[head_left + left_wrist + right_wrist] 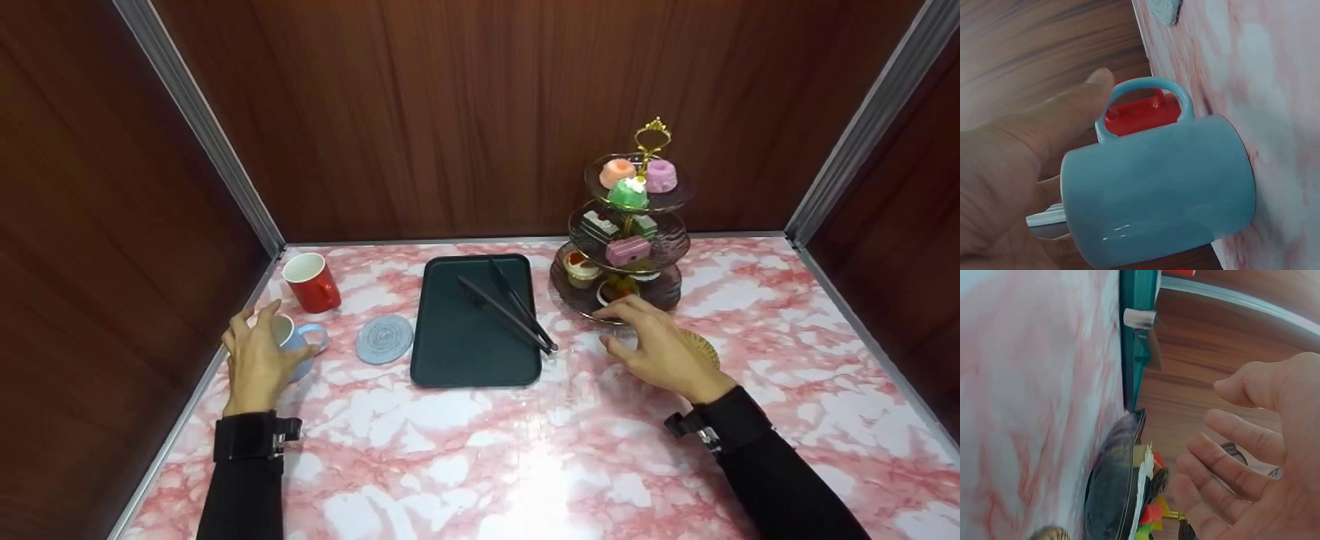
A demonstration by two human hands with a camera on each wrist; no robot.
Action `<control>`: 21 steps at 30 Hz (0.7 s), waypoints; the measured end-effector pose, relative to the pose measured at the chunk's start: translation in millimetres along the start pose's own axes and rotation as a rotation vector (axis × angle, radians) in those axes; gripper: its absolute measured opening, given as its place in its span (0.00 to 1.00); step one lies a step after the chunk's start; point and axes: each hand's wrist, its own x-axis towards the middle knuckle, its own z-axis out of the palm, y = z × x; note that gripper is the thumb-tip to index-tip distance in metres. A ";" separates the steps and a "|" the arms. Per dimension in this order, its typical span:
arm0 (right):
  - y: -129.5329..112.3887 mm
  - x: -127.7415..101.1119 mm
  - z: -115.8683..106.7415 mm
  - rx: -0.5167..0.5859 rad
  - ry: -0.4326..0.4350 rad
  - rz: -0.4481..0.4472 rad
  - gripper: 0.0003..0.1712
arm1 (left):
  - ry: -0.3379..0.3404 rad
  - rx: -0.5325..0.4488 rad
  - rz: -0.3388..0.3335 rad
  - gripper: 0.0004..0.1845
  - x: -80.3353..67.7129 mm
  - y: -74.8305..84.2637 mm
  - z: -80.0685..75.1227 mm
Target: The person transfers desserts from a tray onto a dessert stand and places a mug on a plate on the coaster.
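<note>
A light blue mug (1157, 188) stands upright on the table at the left. My left hand (259, 356) is over and beside it, thumb (1081, 107) close to the handle and the other fingers spread beyond the rim; whether the thumb touches the handle I cannot tell. At the right, my right hand (660, 345) hovers by the front of a three-tier cake stand (574, 300), its fingers (1235, 464) loosely bent with nothing between them. Small cakes sit on every tier, among them a green one (628, 193) on top. The hand partly hides a woven gold coaster (703, 349).
Between the hands lies a dark green tray (472, 360) with black tongs (502, 307) across its right edge. A red mug (313, 286) stands behind the blue one. Left of the tray is a round grey-blue coaster (384, 339). Wooden panels (450, 120) enclose the marbled table (450, 450).
</note>
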 end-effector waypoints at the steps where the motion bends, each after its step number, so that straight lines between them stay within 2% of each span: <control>1: -0.7 0.6 1.1 0.016 0.001 -0.006 0.21 | -0.005 -0.011 -0.006 0.55 0.1 -1.5 0.7; 7: -8.3 5.6 6.5 0.070 0.001 -0.009 0.21 | -0.008 -0.080 -0.017 0.51 0.8 -10.3 4.2; 14: -20.6 12.6 10.2 0.075 -0.003 -0.033 0.22 | -0.039 -0.121 -0.144 0.60 1.3 -13.5 3.1; 21: -34.0 18.2 15.9 0.095 0.017 -0.080 0.21 | 0.047 -0.145 -0.174 0.56 0.6 -12.8 4.6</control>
